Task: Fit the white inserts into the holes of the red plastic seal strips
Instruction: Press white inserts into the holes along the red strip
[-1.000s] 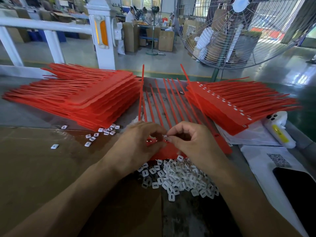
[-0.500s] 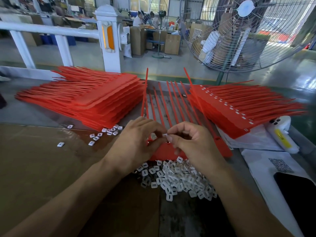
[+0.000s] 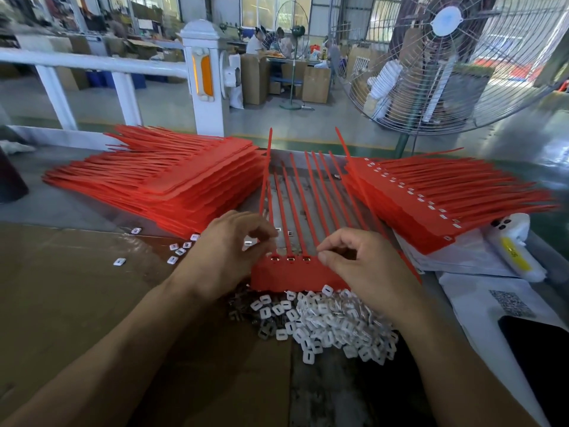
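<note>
Both hands hover over the red strip [image 3: 289, 274]: left hand [image 3: 228, 251] curled, fingertips at its holes; right hand [image 3: 366, 266] curled, any grip untellable. Inserts [image 3: 323, 322] lie heaped just below on the table [image 3: 77, 211]; fan [image 3: 446, 57] behind.

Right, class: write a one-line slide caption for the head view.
Two hands work at a red seal strip sheet, loose white inserts heaped just below.

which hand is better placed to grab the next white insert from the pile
Right, probably. The right hand hangs directly over the pile of white inserts, while the left hand rests on the red strip's far-left end.
</note>
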Demonstrator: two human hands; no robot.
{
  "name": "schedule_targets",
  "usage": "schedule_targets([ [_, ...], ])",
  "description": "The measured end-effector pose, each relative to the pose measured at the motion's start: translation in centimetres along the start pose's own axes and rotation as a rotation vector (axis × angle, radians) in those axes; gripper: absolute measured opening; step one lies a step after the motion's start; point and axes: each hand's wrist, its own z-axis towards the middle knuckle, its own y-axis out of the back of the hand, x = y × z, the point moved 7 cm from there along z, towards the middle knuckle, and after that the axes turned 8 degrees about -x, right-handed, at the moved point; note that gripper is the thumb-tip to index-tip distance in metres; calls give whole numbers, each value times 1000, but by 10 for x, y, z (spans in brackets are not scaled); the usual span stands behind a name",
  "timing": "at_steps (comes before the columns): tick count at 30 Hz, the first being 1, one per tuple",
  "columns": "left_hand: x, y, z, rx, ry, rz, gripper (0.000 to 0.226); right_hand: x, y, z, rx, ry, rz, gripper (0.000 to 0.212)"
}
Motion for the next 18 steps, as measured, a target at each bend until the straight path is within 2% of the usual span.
schedule_targets([
  [7, 37, -1, -1, 147, 197, -54, 14, -10, -4, -1, 183, -3, -150, 9],
  [10, 43, -8, -5, 204, 230, -26, 12, -11, -6, -2, 234, -11, -158, 7],
  [18, 47, -12, -7, 232, 259, -3, 10, -14, -9, -4, 309, -38, -145, 12],
])
